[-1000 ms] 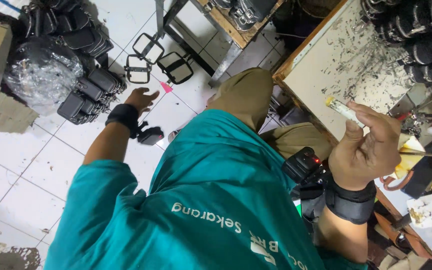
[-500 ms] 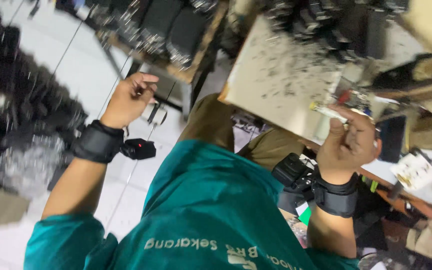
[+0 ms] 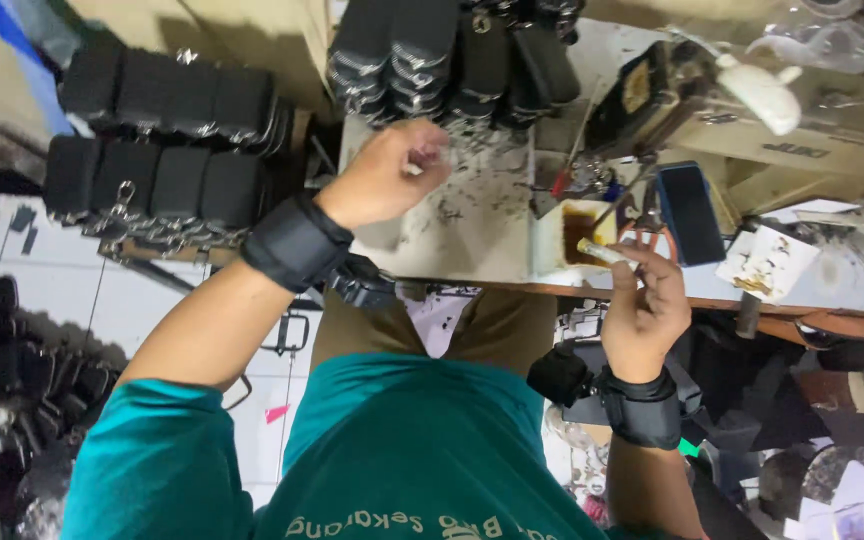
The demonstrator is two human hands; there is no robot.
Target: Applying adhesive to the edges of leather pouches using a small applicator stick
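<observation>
In the head view, the person's left hand (image 3: 384,178) hangs over the bench (image 3: 472,240), near its back edge, just in front of a row of black strap pieces (image 3: 452,50) with metal buckles stacked along that edge. The fingers are curled into a loose fist, and something small and pale shows at the fingertips (image 3: 422,160); it is too blurred to tell what it is, or whether the hand truly pinches it. A black wrist band (image 3: 297,243) with a small black device wraps the forearm.

The right hand (image 3: 647,310) is at the front edge of the bench, toward its right part. Its thumb and fingers are closed narrowly on a thin pale stick (image 3: 607,252), which lies nearly level, with its far end over a small open tray stained brown (image 3: 580,232). That tray sits on the bench just beside a dark blue rectangular block (image 3: 692,212). A second black wrist band (image 3: 642,408) sits on this arm.

The bench top is pale and spotted with dark flecks. At its far right corner stands a cream machine body (image 3: 802,125). To the left of the bench, more black strap pieces (image 3: 152,150) lie in rows on a lower wooden shelf above the white tiled floor (image 3: 82,290). The teal shirt (image 3: 412,450) fills the bottom of the view.
</observation>
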